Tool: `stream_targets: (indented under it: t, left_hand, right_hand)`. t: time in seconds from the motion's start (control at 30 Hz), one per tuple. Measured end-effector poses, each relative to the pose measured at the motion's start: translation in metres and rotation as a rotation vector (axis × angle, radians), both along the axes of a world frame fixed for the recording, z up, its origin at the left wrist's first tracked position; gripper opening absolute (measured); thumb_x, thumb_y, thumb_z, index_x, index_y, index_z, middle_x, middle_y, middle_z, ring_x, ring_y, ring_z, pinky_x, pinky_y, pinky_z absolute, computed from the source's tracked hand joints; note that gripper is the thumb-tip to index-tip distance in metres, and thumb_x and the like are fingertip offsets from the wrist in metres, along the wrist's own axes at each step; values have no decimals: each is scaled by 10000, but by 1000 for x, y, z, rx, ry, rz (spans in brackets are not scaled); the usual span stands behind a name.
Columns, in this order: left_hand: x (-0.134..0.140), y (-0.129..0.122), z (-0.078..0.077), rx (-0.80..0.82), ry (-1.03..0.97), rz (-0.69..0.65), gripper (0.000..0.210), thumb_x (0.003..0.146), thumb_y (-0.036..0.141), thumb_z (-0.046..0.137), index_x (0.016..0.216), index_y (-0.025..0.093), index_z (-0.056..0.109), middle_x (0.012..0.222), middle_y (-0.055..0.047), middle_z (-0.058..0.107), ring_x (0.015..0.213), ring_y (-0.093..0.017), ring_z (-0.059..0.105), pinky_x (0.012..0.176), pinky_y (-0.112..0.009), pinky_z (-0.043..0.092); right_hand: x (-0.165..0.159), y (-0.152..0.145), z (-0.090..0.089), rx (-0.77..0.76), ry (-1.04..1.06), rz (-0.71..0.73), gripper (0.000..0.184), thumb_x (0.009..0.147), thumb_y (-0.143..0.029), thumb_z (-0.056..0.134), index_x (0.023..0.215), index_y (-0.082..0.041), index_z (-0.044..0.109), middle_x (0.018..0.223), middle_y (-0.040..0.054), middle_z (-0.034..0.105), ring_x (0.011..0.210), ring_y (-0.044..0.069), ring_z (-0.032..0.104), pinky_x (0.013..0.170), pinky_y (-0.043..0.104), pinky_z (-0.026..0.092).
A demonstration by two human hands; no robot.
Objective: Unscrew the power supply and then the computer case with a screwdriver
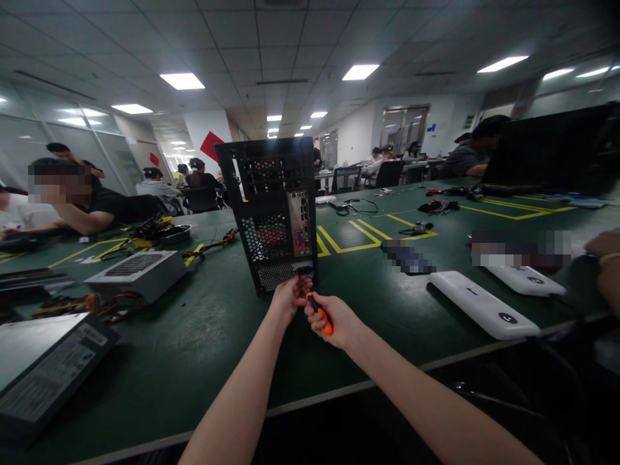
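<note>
A black computer case (237,223) stands upright on the green table with its rear panel facing me. The metal port plate (299,223) and a honeycomb vent show on that side. My right hand (334,318) is wrapped round the orange and black handle of a screwdriver (323,315), which points up toward the bottom of the panel. Close beside it, my left hand (289,298) has its fingers bent together at the case's lower right corner. Whatever lies between those fingers is too small to make out, and the screwdriver's tip is hidden there.
Two power supply units (138,274) with cable bundles lie to the left. On the right are white power banks (479,303) and a dark phone-like object (409,257). Yellow tape (349,247) marks the table (203,342). A person's hand (605,248) rests at the far right.
</note>
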State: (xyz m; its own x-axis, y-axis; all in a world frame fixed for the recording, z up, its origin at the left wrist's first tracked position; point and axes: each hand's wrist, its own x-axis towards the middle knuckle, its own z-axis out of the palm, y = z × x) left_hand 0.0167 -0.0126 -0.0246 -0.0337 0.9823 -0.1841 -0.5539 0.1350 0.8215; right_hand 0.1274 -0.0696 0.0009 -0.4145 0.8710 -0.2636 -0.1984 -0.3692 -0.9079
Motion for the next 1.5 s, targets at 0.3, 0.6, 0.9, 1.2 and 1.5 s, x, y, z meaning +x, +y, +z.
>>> stream_targets:
  t: [0.3,0.6,0.9,1.2,1.5]
  left_hand:
    - [-3,0,2,-48,25,-16,69,700,155,570,704,87,581,609,-46,594,510,-83,548,445,-172,417]
    - [-5,5,2,-35,55,37,35,676,99,591,648,83,577,591,-51,606,499,-75,552,496,-175,443]
    - [-9,8,-1,-37,-40,-8,64,732,108,529,724,74,582,641,-74,615,558,-91,575,523,-181,454]
    - [-7,5,-5,16,4,-17,116,746,94,469,761,70,582,672,-94,625,577,-115,587,536,-211,460]
    - [-3,3,-2,6,42,18,128,701,29,467,674,75,583,653,-83,624,538,-88,574,500,-168,437]
  right_hand:
    - [-3,6,-2,186,-298,-68,231,851,-291,328,729,-137,449,490,-14,481,359,50,382,357,151,286]
    - [-5,-14,12,625,-898,-248,216,726,-135,492,937,-136,448,880,104,553,794,208,545,679,313,376]
    - [-16,-33,3,874,-904,-400,210,763,-60,363,901,-145,497,976,100,496,858,191,494,711,300,394]
    - [-17,-12,-7,144,-23,-415,96,697,-125,521,773,-151,469,553,-52,428,394,39,373,323,144,247]
    - [-30,-15,-6,-288,428,-339,179,826,-193,384,681,-130,469,527,-22,458,380,15,406,318,92,298]
